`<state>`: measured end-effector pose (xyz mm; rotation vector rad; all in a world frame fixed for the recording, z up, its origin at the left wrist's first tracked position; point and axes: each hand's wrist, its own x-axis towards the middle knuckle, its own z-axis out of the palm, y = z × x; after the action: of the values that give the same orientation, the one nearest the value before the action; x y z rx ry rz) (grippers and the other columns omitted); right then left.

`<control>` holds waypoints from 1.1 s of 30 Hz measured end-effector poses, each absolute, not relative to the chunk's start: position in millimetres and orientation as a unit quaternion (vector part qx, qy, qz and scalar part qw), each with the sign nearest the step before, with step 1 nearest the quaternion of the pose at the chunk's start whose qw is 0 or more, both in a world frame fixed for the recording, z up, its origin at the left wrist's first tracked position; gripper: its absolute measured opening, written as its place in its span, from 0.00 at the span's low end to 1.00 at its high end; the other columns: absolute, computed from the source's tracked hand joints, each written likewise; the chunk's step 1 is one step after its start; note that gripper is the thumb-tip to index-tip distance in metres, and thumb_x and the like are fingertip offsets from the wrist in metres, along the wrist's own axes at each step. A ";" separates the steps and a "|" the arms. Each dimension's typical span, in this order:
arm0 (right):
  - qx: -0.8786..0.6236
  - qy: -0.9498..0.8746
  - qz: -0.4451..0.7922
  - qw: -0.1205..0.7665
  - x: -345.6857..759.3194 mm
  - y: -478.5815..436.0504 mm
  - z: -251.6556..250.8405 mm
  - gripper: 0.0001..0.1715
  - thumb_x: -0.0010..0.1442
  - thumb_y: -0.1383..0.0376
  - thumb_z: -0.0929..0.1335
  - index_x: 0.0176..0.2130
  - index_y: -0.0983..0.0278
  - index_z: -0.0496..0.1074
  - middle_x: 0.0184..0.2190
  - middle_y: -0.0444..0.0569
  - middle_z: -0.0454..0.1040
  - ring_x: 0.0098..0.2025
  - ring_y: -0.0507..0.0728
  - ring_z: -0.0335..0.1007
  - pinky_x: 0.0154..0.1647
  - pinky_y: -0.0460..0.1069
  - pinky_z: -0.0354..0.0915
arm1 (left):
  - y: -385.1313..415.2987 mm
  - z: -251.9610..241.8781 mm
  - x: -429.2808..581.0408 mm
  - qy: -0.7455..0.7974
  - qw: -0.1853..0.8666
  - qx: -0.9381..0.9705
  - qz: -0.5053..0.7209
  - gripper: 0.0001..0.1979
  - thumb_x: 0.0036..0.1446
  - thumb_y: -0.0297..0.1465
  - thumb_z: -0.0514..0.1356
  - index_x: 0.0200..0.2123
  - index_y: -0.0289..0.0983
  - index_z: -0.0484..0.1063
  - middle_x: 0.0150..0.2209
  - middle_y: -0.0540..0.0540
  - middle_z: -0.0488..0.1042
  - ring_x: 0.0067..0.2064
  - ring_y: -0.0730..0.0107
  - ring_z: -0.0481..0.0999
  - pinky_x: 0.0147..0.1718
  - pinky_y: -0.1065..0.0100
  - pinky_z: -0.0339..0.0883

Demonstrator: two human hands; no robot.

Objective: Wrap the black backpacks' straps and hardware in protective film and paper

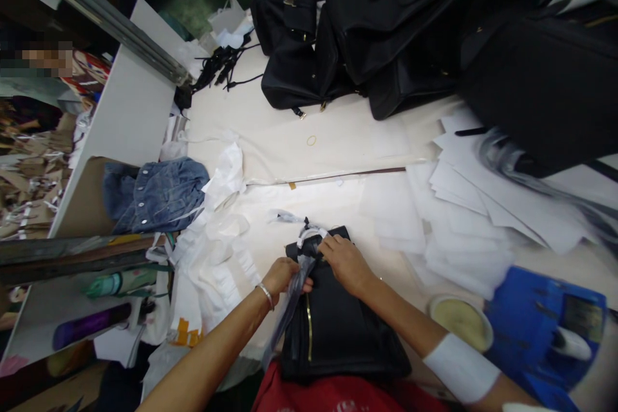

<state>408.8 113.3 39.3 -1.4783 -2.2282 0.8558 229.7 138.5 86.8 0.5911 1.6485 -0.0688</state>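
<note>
A black backpack with a gold zipper lies on the white table in front of my body. Its top carry handle is wrapped in white. Clear plastic, seemingly around a strap, runs down the bag's left side. My left hand is closed on this plastic near the handle, fingers partly curled beneath it. At the base of the handle, my right hand pinches with its fingertips, and what they grip is hidden. A small twist of plastic extends beyond the handle.
Several black bags stand along the far side. White sheets are spread at right, near a blue container and a round tub. At left are folded denim, white scraps and a purple bottle.
</note>
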 end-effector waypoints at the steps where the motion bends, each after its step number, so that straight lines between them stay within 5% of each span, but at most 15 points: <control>1: -0.528 -0.779 0.298 0.158 408.1 113.1 38.9 0.10 0.61 0.73 0.61 0.41 0.64 0.68 0.40 0.53 0.67 0.43 0.60 0.59 0.42 0.53 0.57 | 138.9 86.3 230.3 0.725 0.638 0.258 -0.029 0.07 0.48 0.27 0.54 0.29 0.29 0.68 0.26 0.34 0.78 0.25 0.59 0.79 0.22 0.65 0.72; 6: -0.511 -0.778 0.332 0.150 408.2 111.9 31.5 0.11 0.59 0.75 0.61 0.40 0.66 0.67 0.39 0.53 0.69 0.43 0.60 0.61 0.45 0.52 0.58 | 142.2 80.2 237.2 0.732 0.634 0.250 -0.009 0.06 0.48 0.27 0.54 0.28 0.29 0.68 0.26 0.34 0.78 0.24 0.59 0.78 0.21 0.66 0.72; 16: -0.492 -0.714 0.457 0.197 405.5 138.3 28.4 0.24 0.60 0.73 0.59 0.55 0.61 0.59 0.42 0.49 0.74 0.43 0.55 0.70 0.41 0.47 0.61 | 135.0 72.7 235.3 0.718 0.654 0.236 0.018 0.08 0.50 0.29 0.54 0.29 0.28 0.69 0.28 0.31 0.78 0.25 0.58 0.78 0.23 0.64 0.72; 24: -0.427 -0.639 0.598 0.228 401.6 145.2 23.4 0.21 0.59 0.73 0.58 0.51 0.61 0.64 0.36 0.43 0.76 0.38 0.52 0.72 0.40 0.46 0.63 | 129.5 75.6 228.9 0.701 0.678 0.219 0.030 0.10 0.49 0.29 0.56 0.29 0.26 0.70 0.28 0.30 0.78 0.26 0.57 0.79 0.23 0.64 0.72; 29: -0.485 -0.666 0.527 0.208 399.5 143.6 26.0 0.21 0.60 0.72 0.59 0.53 0.62 0.62 0.41 0.48 0.75 0.43 0.54 0.70 0.42 0.48 0.61 | 130.6 73.3 226.5 0.701 0.679 0.218 0.020 0.11 0.49 0.29 0.55 0.29 0.26 0.71 0.30 0.29 0.78 0.26 0.58 0.79 0.24 0.64 0.73; 33: -0.457 -0.658 0.556 0.221 397.1 142.1 27.1 0.15 0.60 0.65 0.63 0.48 0.62 0.66 0.34 0.46 0.76 0.37 0.54 0.71 0.39 0.47 0.62 | 132.0 74.0 227.4 0.710 0.671 0.215 0.011 0.11 0.49 0.29 0.53 0.29 0.25 0.71 0.29 0.29 0.78 0.26 0.58 0.79 0.24 0.64 0.73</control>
<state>397.1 142.1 27.1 -1.2642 -1.8179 1.5382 227.4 132.0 74.0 0.4834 1.5992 0.0252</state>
